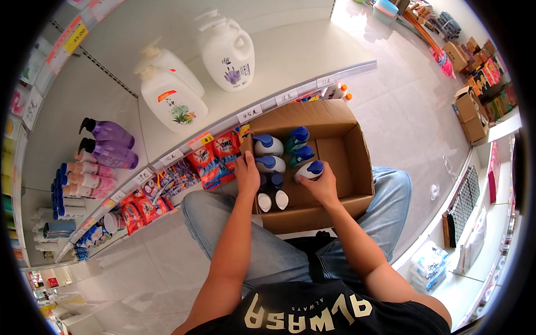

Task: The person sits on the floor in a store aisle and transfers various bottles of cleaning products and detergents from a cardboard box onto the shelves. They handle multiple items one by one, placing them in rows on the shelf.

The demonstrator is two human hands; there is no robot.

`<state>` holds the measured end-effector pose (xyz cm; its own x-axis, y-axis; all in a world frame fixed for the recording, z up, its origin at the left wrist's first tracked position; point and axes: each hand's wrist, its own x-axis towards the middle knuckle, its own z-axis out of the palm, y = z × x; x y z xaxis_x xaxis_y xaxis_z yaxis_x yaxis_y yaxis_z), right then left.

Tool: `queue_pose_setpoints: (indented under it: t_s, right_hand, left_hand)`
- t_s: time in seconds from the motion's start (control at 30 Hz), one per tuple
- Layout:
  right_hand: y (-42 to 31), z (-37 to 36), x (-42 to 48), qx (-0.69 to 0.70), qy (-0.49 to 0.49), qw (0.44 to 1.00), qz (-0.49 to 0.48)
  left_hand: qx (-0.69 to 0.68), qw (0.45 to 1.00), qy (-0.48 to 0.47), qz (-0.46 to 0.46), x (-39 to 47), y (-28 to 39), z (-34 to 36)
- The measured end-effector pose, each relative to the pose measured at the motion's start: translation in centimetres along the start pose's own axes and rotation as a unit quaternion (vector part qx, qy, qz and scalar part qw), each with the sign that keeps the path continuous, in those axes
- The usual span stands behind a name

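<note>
An open cardboard box rests on my lap, between my knees. My left hand grips its left wall near the rim. Inside the box, my right hand holds a white bottle with a blue pump top. Two similar white bottles stand along the left side of the box. Beside them are two teal bottles with blue pump tops. Closer to me are dark blue bottle tops and two white caps; the bodies beneath them are mostly hidden.
A white shelf ahead holds large white pump bottles and purple pump bottles. Red detergent bags line the lower shelf by my left knee. Mops and cardboard cartons stand far right; another shelf is behind right.
</note>
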<state>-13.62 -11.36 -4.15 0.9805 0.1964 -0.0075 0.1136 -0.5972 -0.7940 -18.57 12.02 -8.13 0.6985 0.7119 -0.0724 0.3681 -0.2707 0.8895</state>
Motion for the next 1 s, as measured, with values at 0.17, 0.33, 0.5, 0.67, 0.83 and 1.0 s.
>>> queue_pose_setpoints:
  t_s: [0.17, 0.33, 0.5, 0.67, 0.83, 1.0]
  right_hand:
    - [-0.6, -0.1, -0.1, 0.107, -0.026, 0.993, 0.035]
    - [0.4, 0.2, 0.0, 0.125, -0.028, 0.992, 0.008]
    - [-1.0, -3.4, 1.0, -0.099, -0.163, 0.98, -0.06]
    - [-9.9, -12.8, 6.9, -0.333, -0.106, 0.937, -0.018]
    - [-32.1, -15.8, 7.6, -0.001, -0.06, 0.94, -0.336]
    - [-51.0, -12.7, 9.1, 0.054, 0.082, 0.83, -0.548]
  left_hand:
    - [-0.001, 1.0, -0.001, -0.002, 0.0, -0.2, -0.2]
    - [-0.003, 1.0, 0.001, 0.009, 0.6, -0.9, 0.6]
    - [0.026, 0.999, 0.009, -0.029, 0.2, -0.7, 0.2]
    - [0.025, 0.999, -0.013, -0.042, 0.0, 0.9, 0.8]
    - [0.038, 0.998, -0.013, -0.044, 0.7, 0.6, -0.1]
    - [0.045, 0.997, -0.036, -0.06, 1.6, -0.6, -0.1]
